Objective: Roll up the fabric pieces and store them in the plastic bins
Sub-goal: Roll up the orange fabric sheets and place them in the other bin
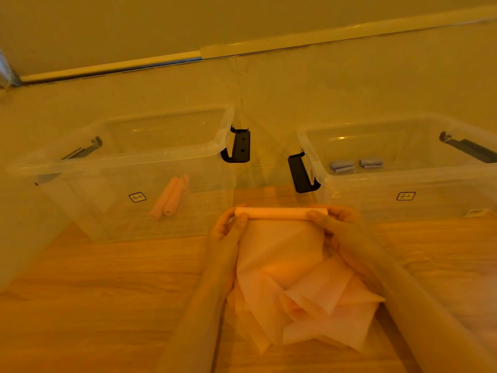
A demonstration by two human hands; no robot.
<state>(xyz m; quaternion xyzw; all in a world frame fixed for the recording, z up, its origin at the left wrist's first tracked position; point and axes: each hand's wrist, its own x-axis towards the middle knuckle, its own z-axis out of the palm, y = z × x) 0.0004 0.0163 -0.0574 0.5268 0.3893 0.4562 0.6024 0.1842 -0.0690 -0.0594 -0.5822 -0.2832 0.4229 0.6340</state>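
two hands [228, 227] [336, 224] rolling one pink fabric [281, 212]; two bins [150, 154] [403, 170].

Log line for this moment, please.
stage: rolling | both hands grip pink roll | pink pile unrolled | left bin: pink rolls | right bin: blue rolls

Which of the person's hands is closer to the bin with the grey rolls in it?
The right hand. It grips the right end of the pink roll, just in front of that bin. The left hand holds the roll's other end, farther off.
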